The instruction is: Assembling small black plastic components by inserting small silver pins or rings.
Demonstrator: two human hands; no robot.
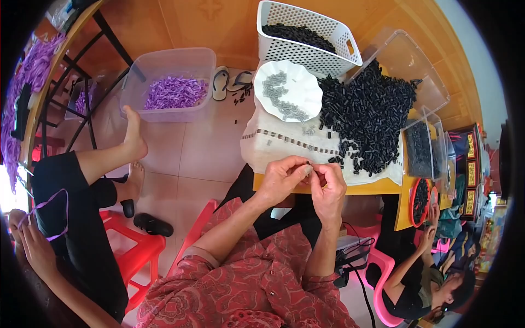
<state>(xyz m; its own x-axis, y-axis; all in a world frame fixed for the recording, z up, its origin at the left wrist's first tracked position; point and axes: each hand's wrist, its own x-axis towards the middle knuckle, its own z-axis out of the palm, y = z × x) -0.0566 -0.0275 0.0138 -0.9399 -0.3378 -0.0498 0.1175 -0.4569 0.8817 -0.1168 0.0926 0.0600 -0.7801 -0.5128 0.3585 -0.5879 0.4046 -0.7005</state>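
Observation:
Above the table's near edge, my left hand [280,179] and my right hand [329,189] meet with fingertips pinched together. Whatever they hold is tiny and mostly covered by the fingers; a dark bit shows at the tips, its kind unclear. Just beyond lies a pale cloth [284,143] with a dark dashed stripe. On it, a loose heap of short black tube-like pieces [377,112] spreads to the right, a few strays close to my right hand. A white scalloped plate [313,98] holds small clear pieces [273,87]; similar ones lie on the cloth.
A white perforated basket [306,57] of black pieces stands behind the plate. Clear bins [418,65] and a red tray [420,202] sit at right. On the floor are a tub [186,112] of purple strips, slippers [220,83] and a red stool [128,246]. Co-workers sit on both sides.

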